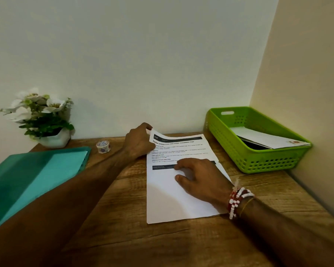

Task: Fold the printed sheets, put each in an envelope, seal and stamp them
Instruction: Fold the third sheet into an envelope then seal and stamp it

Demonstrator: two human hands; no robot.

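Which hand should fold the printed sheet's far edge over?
Probably the left hand: it pinches the raised far corner of the white printed paper sheet; the right hand lies flat, pinning it.

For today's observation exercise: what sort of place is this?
Probably a home or office desk in a corner: a printed sheet, an envelope in a green basket, a teal folder.

Red-and-white bead bracelets on right wrist, thin yellow thread beside
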